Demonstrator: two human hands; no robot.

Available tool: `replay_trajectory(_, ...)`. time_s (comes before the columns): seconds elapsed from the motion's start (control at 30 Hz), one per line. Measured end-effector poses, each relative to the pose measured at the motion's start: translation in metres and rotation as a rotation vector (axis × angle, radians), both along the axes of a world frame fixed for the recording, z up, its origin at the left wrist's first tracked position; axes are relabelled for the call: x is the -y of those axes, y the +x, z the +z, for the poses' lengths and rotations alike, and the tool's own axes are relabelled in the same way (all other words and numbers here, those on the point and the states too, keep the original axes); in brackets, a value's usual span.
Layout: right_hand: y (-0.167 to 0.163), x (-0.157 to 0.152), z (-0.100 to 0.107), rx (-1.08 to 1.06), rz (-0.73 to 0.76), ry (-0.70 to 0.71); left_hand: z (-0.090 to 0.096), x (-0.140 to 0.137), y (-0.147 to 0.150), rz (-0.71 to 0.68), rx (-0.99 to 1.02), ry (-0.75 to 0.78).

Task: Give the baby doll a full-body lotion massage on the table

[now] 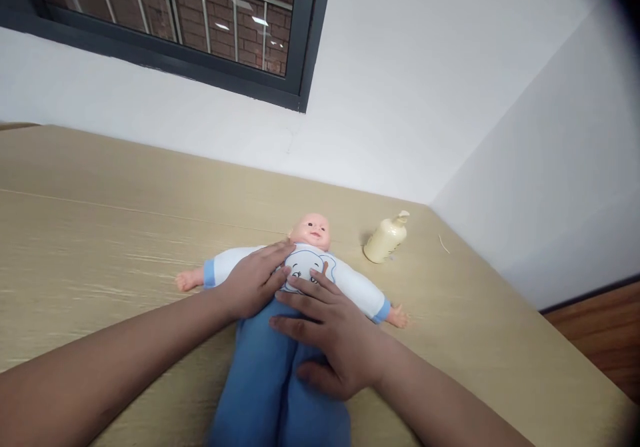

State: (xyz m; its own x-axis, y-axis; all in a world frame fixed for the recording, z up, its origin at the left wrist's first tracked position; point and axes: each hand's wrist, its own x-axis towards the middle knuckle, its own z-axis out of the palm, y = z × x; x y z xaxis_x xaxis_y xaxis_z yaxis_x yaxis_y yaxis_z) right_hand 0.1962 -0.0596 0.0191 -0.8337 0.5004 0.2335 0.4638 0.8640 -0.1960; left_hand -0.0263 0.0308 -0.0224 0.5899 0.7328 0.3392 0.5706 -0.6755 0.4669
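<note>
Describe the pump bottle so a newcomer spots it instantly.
On the wooden table, a baby doll lies face-up. Just right of its head in this view is the pump bottle, cream and glossy. Unlike the doll, it stands upright with a nozzle on top.

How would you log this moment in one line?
left hand: on shirt; right hand: over shirt and trousers; doll: face up; bottle: upright

Room galore lay well left of the left hand over pale wood-grain tabletop, but a white-and-blue baby doll sprawled arms-wide under both hands, and beyond the right hand a glossy cream pump bottle blocked the way!
</note>
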Motion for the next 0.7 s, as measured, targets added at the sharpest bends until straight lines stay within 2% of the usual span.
replay_trajectory(0.13,0.002,-0.011,-0.006,-0.065,-0.105,-0.03,-0.002,-0.002,0.003,-0.004,0.012,-0.007)
replay_trajectory(0.4,0.038,-0.047,-0.035,-0.233,-0.433,-0.028,0.004,-0.003,0.006,0.035,0.012,-0.004)
replay_trajectory(0.57,0.046,-0.046,-0.04,-0.251,-0.491,0.004,0.001,-0.005,0.005,0.041,0.026,-0.017)
replay_trajectory(0.7,0.055,-0.043,-0.035,-0.218,-0.506,-0.046,-0.002,-0.006,0.002,0.057,0.027,-0.025)
